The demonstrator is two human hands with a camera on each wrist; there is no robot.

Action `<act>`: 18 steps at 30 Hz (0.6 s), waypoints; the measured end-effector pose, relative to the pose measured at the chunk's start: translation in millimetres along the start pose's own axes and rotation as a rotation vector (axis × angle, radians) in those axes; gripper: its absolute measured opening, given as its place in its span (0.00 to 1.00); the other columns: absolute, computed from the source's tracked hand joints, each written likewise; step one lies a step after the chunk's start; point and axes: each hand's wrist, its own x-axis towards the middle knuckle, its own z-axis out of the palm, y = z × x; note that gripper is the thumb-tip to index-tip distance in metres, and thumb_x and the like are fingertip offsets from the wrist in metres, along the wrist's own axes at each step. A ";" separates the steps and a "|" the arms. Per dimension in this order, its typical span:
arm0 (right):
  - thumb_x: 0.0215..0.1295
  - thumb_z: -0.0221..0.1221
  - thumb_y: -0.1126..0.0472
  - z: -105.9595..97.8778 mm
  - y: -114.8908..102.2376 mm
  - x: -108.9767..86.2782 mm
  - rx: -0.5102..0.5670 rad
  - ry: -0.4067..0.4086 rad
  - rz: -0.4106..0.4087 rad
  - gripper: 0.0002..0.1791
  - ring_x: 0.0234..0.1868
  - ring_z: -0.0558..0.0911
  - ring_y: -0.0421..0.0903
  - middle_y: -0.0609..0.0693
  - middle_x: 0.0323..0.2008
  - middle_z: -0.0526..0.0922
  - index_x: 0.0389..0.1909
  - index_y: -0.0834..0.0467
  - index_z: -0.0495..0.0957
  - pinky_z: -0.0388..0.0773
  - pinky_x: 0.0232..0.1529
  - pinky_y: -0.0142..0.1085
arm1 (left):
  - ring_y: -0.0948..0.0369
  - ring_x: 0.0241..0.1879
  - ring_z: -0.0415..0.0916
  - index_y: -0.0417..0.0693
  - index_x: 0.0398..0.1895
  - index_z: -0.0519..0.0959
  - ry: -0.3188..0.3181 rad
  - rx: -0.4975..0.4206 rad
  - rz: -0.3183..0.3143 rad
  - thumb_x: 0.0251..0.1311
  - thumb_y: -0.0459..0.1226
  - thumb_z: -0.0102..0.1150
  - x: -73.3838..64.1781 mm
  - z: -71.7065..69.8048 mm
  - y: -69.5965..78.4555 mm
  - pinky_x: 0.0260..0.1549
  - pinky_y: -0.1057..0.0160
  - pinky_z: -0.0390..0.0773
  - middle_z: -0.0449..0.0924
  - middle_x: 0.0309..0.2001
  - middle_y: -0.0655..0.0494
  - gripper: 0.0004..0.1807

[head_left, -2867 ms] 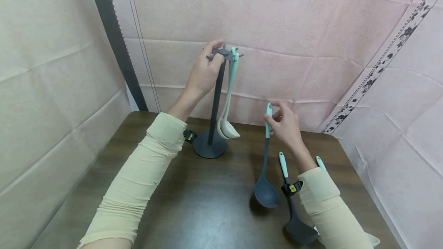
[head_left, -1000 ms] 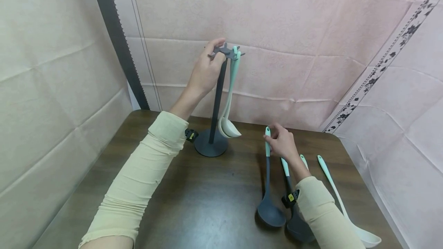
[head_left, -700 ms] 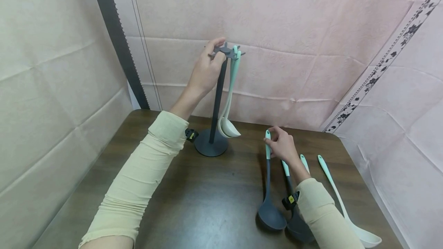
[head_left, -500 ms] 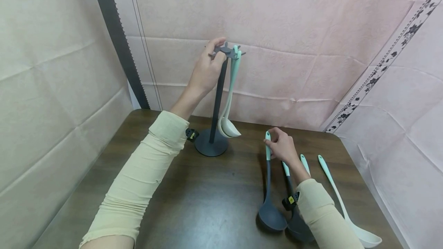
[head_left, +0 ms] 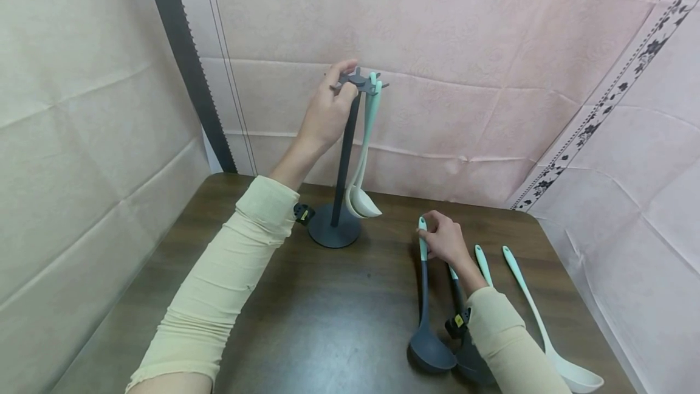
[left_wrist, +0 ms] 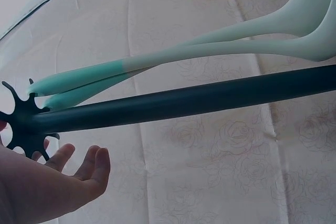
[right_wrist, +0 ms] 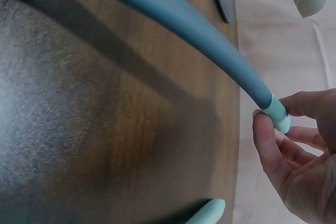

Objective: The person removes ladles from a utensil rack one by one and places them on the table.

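Note:
My left hand holds the hooked top of a dark utensil stand, thumb in front and fingers behind. From its hooks hang two pale ladles with mint handles, bowls just above the round base; the left wrist view shows their handles side by side. Between thumb and fingers, my right hand pinches the mint handle end of a dark blue-grey ladle. Its bowl is low at the tabletop, and the handle is tilted up, with a shadow beneath it in the right wrist view.
Right of the held ladle lies a dark utensil with a mint handle, partly under my right forearm. Another mint handle sticks out beyond the sleeve. A white ladle lies at far right on the wooden table. Cloth walls enclose it.
My right hand has lowered the blue-grey ladle and drawn it toward me, its handle sinking closer to the table. My left hand keeps its hold on the stand.

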 end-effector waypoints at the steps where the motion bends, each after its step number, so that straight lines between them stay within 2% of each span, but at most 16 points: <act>1: 0.74 0.65 0.60 0.8 1.1 0.2 -0.001 -0.004 0.002 0.24 0.23 0.85 0.52 0.60 0.34 0.83 0.67 0.62 0.75 0.87 0.26 0.49 | 0.60 0.74 0.65 0.60 0.79 0.68 0.000 -0.001 0.000 0.75 0.43 0.40 0.0 -0.1 -0.1 0.69 0.52 0.68 0.67 0.78 0.62 0.30; 18: 0.74 0.64 0.61 11.9 17.6 1.5 0.010 -0.045 0.033 0.24 0.22 0.85 0.51 0.60 0.34 0.81 0.67 0.64 0.75 0.86 0.23 0.44 | 0.60 0.76 0.64 0.61 0.79 0.68 -0.001 0.010 -0.001 0.75 0.44 0.40 0.1 -0.7 -1.1 0.71 0.50 0.67 0.66 0.78 0.63 0.30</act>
